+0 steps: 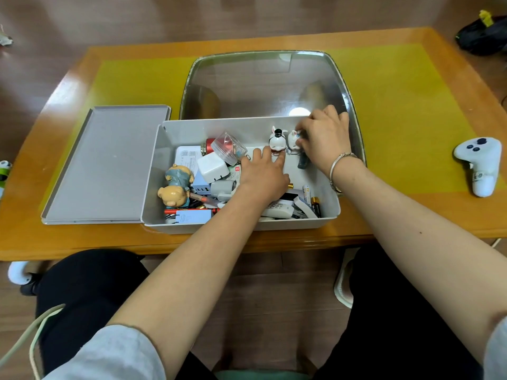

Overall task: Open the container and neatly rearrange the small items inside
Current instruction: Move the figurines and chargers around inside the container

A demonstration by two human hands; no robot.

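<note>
Wooden floor shows behind a low orange table (411, 215) with a yellow mat (397, 119) on top. On the mat sits a gray box (333, 212), open, near the front edge of the table. Its flat gray lid (104, 165) lies just beside it on the left, touching the box's side. Behind the box is a shiny metal tray (263, 83), and the box's back wall touches it.

Both hands are inside the box. The left hand (264, 175) lies palm down with its fingers mostly straight and a little spread. One fingertip touches the bottom of a small white rabbit toy with a black hat (277, 141). The right hand (325, 138) has its fingers curled and pinches a second white rabbit toy (293, 139), which stands right next to the first. A silver bracelet (338, 160) is on that wrist.

The left half of the box is crowded. Two little pig toys (175, 185) lean by the left wall. Close by are a white plug (212, 167), a clear plastic cup (229, 148) and a red can (208, 145). Batteries (312, 198) lie in the front right corner. The back right part of the box, around the rabbits, has bare floor showing.

Far to the right on the mat, well apart from the box, rests a white game controller (478, 163).
</note>
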